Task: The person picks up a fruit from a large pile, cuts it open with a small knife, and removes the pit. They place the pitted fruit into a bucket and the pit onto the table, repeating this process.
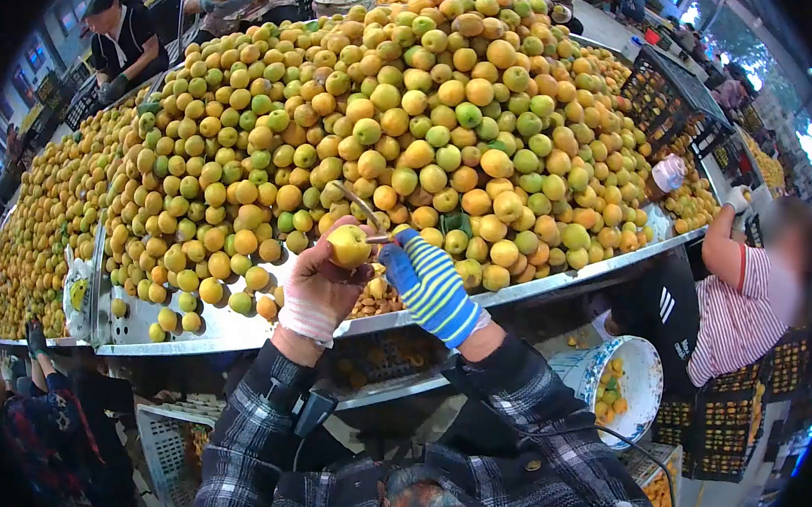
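My left hand [314,289], in a pale glove with bare-looking fingertips, is closed around a yellow-green apricot [349,247]. My right hand [434,288], in a blue, yellow and white striped glove, grips a thin curved tool that looks like a small knife [360,205]. The tool's lower end meets the right side of the apricot; its exact contact is hard to make out. Both hands are over the near edge of a metal table [230,340], in front of a large heap of apricots [413,150]. Cut orange pieces [376,300] lie just below the hands.
On the right, a white bucket [646,393] holds some apricots, beside a person in a striped shirt [741,310]. A black crate [667,93] rests on the heap. A pale crate [162,448] stands at lower left. More people work around the table.
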{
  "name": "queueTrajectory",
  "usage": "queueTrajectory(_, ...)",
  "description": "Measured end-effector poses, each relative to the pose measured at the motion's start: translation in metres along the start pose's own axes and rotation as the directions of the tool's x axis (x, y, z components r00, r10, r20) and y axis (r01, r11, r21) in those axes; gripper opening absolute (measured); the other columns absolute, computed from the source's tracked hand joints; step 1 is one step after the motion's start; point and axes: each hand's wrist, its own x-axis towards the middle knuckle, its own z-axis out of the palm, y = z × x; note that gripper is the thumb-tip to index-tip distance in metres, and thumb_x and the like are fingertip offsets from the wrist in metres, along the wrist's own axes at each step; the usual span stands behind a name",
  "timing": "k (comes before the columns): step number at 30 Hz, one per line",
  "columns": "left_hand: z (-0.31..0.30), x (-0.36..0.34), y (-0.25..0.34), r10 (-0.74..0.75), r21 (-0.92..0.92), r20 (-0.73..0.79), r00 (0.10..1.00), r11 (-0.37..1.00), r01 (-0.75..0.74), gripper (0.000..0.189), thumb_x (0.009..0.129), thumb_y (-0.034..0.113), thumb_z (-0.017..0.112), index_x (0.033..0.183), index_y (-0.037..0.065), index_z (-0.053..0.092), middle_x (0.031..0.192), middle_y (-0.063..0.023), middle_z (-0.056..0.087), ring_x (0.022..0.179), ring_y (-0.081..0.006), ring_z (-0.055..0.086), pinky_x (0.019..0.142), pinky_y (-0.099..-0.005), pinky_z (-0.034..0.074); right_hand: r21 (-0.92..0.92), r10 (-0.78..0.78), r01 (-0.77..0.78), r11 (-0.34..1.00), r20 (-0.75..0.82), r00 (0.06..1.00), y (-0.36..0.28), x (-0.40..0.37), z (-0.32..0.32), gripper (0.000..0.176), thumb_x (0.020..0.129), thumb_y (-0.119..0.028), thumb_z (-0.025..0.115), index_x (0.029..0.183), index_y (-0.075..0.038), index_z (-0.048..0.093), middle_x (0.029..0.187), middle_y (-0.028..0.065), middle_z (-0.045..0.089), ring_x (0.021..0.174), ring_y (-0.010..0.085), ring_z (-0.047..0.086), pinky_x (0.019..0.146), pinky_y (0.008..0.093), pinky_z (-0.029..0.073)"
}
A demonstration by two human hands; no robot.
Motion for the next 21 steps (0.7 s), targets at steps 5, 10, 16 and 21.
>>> queueTrajectory(5, -0.019, 0.012, 0.001, 0.069, 0.017, 0.019, 0.997, 0.997, -0.069, 0.054, 0.079, 0.023, 0.064, 0.128, 0.005, 0.049, 0.12, -0.0123, 0.058, 0.11, -0.0262, 0.056, 0.091, -0.0358, 0.046, -0.227, -0.138, 0.12, 0.967, -0.063, 0.988, 0.011, 0.01, 0.025, 0.031, 0.093, -0.028, 0.057, 0.094, 0.003, 0.059, 0.07, 0.0229, 0.061, 0.066, 0.0401, 0.061, 0.057, 0.0473, 0.047)
queueTrajectory(10, -0.023, 0.017, 0.002, 0.107, 0.052, 0.017, 0.994, 0.993, -0.108, 0.056, 0.079, 0.022, 0.062, 0.129, 0.002, 0.047, 0.121, -0.0148, 0.055, 0.114, -0.0295, 0.054, 0.098, -0.0402, 0.043, -0.206, -0.052, 0.039, 0.978, -0.059, 0.997, 0.025, 0.014, 0.037, 0.034, 0.094, -0.028, 0.056, 0.094, 0.005, 0.06, 0.071, 0.0242, 0.062, 0.067, 0.0406, 0.061, 0.058, 0.0473, 0.048)
queueTrajectory(16, -0.031, 0.023, -0.005, 0.157, 0.127, -0.001, 0.988, 0.98, -0.155, 0.051, 0.078, 0.017, 0.063, 0.124, 0.003, 0.048, 0.117, -0.0147, 0.057, 0.111, -0.028, 0.055, 0.1, -0.0393, 0.042, -0.222, -0.011, -0.006, 0.975, -0.074, 0.997, 0.034, 0.012, 0.045, 0.037, 0.095, -0.028, 0.054, 0.093, 0.008, 0.06, 0.073, 0.0271, 0.061, 0.069, 0.0425, 0.061, 0.059, 0.0479, 0.048)
queueTrajectory(21, -0.033, 0.026, -0.011, 0.198, 0.157, -0.015, 0.98, 0.969, -0.193, 0.045, 0.078, 0.013, 0.057, 0.121, 0.002, 0.049, 0.114, -0.0158, 0.057, 0.108, -0.0266, 0.055, 0.101, -0.0371, 0.04, -0.205, 0.055, -0.062, 0.977, -0.039, 0.998, 0.044, 0.009, 0.052, 0.035, 0.095, -0.027, 0.053, 0.09, 0.006, 0.061, 0.073, 0.0271, 0.061, 0.07, 0.0436, 0.06, 0.058, 0.0484, 0.047)
